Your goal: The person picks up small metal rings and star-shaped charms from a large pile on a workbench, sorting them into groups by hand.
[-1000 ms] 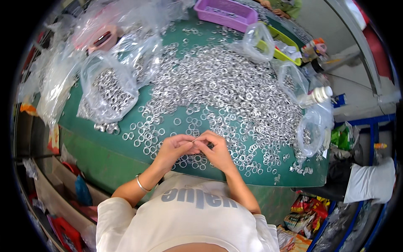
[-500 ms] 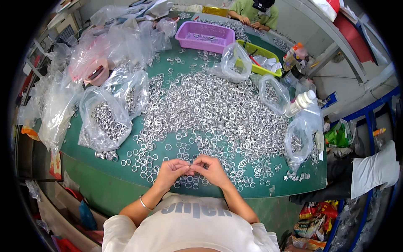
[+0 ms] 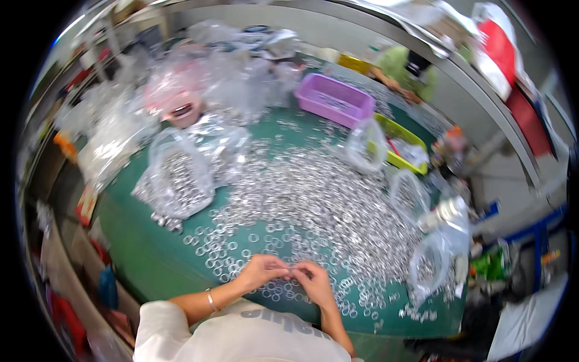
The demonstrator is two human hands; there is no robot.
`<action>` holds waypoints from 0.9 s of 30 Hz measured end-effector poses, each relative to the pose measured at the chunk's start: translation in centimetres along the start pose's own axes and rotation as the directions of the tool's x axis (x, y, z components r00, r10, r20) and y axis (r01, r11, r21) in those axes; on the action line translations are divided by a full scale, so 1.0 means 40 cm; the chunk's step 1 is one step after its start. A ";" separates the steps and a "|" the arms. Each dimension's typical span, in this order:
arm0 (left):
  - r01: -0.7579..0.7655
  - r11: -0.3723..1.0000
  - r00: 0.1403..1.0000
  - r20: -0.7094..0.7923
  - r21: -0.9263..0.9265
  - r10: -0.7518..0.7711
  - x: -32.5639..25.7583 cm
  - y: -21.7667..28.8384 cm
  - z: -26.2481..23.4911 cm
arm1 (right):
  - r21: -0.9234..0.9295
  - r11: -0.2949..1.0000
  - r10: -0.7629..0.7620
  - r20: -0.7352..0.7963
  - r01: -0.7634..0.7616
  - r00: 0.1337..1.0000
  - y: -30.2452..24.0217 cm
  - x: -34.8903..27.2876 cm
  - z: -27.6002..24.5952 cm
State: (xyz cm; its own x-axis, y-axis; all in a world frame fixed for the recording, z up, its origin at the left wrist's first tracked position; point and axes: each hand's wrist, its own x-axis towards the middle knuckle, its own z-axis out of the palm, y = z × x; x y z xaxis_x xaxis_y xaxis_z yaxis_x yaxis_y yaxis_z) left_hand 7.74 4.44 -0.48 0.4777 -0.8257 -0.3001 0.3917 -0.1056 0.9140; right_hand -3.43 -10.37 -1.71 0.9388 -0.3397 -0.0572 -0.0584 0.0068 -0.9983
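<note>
- Over the front edge of the green table [image 3: 139, 247], in the head view, your left hand [image 3: 264, 273] and right hand [image 3: 313, 283] meet fingertip to fingertip, with the wrists apart and a pale bangle [image 3: 211, 300] on your left wrist.
- Your thumbs and forefingers are bent inward as for a fine pinch, but the blur hides whether they close on a ring, so you cannot tell from this view if either hand holds one.
- Loose rings [image 3: 212, 248] lie scattered on the table to the left of your hands; more lie just under and between them, and others lie to the right.
- Beyond your fingertips spreads the big heap [image 3: 319, 199] of silvery rings, near but apart from your grip.
- As for progress, judging only by how things lie: some rings sit inside the clear bag [image 3: 163, 140] at your far left, and some in the open bag [image 3: 445, 248] at your right; the purple tray [image 3: 329, 113] holds a few small pieces.
- Far more rings lie loose than bagged, so most of the handling looks left to do. Which rings you have been through, the view does not show.
</note>
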 end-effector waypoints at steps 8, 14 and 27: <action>-0.044 0.999 0.997 0.071 0.013 0.043 0.020 -0.022 0.022 | -0.004 0.997 0.079 -0.004 -0.079 0.997 0.011 -0.005 -0.030; -0.140 0.989 0.990 -0.023 -0.036 0.139 0.033 -0.011 0.000 | 0.086 0.991 0.109 -0.063 -0.104 0.992 0.013 0.001 -0.010; -0.674 0.671 0.583 -0.780 -0.309 0.228 0.197 0.160 -0.259 | 0.038 0.991 0.127 -0.031 -0.126 0.991 -0.005 0.010 0.014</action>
State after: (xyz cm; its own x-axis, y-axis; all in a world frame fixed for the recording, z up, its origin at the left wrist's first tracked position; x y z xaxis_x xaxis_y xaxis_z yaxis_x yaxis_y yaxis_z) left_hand 22.16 3.01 0.16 0.9809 -0.0737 -0.1800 0.1836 0.6567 0.7315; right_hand -2.85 -9.97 -1.55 0.9128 -0.3652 -0.1831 -0.1630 0.0853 -0.9829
